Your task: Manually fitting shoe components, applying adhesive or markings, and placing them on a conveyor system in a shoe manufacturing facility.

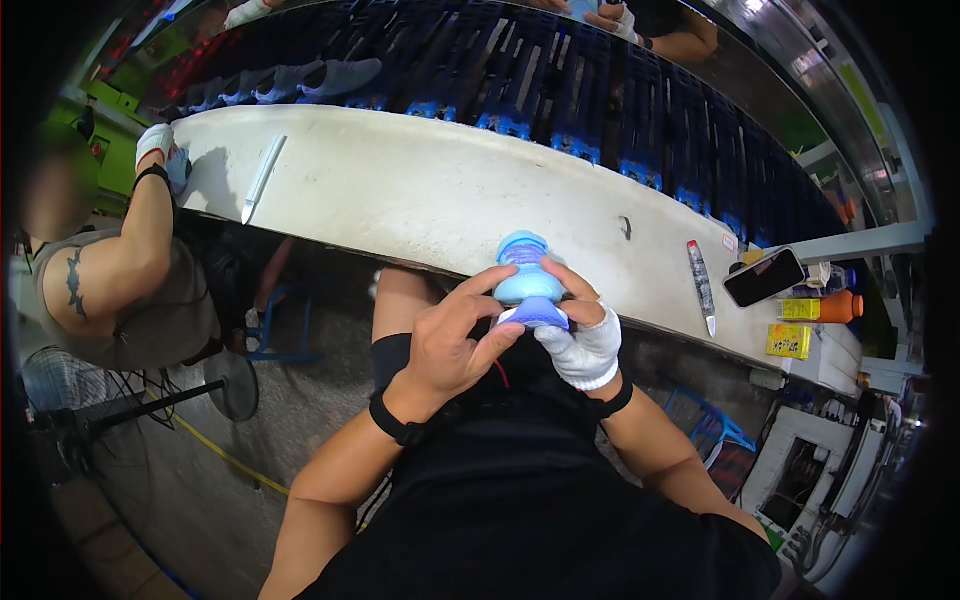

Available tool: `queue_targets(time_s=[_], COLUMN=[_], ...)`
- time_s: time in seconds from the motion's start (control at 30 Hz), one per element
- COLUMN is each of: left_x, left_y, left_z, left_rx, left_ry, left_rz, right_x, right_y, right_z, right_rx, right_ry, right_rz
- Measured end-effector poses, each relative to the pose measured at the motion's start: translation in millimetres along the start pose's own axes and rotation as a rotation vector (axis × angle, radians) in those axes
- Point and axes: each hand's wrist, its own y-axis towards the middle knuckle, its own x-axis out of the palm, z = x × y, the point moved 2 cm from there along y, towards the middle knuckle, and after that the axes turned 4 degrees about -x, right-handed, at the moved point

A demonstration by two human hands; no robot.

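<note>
Close in front of my body, past the table's near edge, I hold a light-blue and purple shoe sole (528,287) end-on between both hands. My left hand (449,338), bare with a black band at the wrist, pinches its left side with fingers and thumb. My right hand (583,341) wears a white glove that leaves some fingertips bare and grips the right side. The lower end of the sole flares out in purple between my thumbs. On the table to the right lies a knife-like tool (702,286) with a wrapped handle.
Beyond the white table (400,165) runs a dark-blue slatted conveyor (500,70), with several shoes (320,78) at its left. Right end: phone (764,277), orange bottle (841,306), yellow box (789,341). Another white tool (264,180) lies left, near a co-worker's gloved hand (155,141).
</note>
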Motion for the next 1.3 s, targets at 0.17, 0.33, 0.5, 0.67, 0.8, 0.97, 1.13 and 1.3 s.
queue_targets(time_s=[0.17,0.33,0.5,0.67,0.8,0.97,1.13,1.3], left_x=[3.3,6.8,6.6,-3.8,-28.3,-58.7,-45.7,-51.2], left_y=[0.3,-1.3,-4.6,-9.5,-2.0,42.3,50.2,39.1], left_z=[0.8,-1.8,-10.8,-17.7,-18.8,20.6,15.2,9.5], left_rx=[-0.019,-0.019,0.029,-0.001,-0.02,-0.049,-0.101,-0.146], left_ry=[0.02,0.016,-0.05,-0.034,0.076,0.419,0.667,0.713], left_rz=[-0.021,0.004,0.069,0.066,0.0,-0.225,-0.439,-0.47], right_x=[-7.0,-6.9,-3.8,8.7,25.2,33.3,27.9,15.2], right_y=[-2.1,-5.2,3.1,9.8,25.4,37.2,17.7,5.7], right_z=[-1.7,-0.7,0.4,12.9,18.9,1.6,-0.2,5.1], right_rx=[0.013,0.014,-0.006,-0.109,-0.203,-0.215,-0.032,0.103], right_ry=[-0.068,-0.091,-0.022,-0.125,-0.182,-0.24,-0.464,-0.463], right_rz=[-0.02,-0.005,-0.034,0.003,0.013,-0.079,-0.208,-0.199])
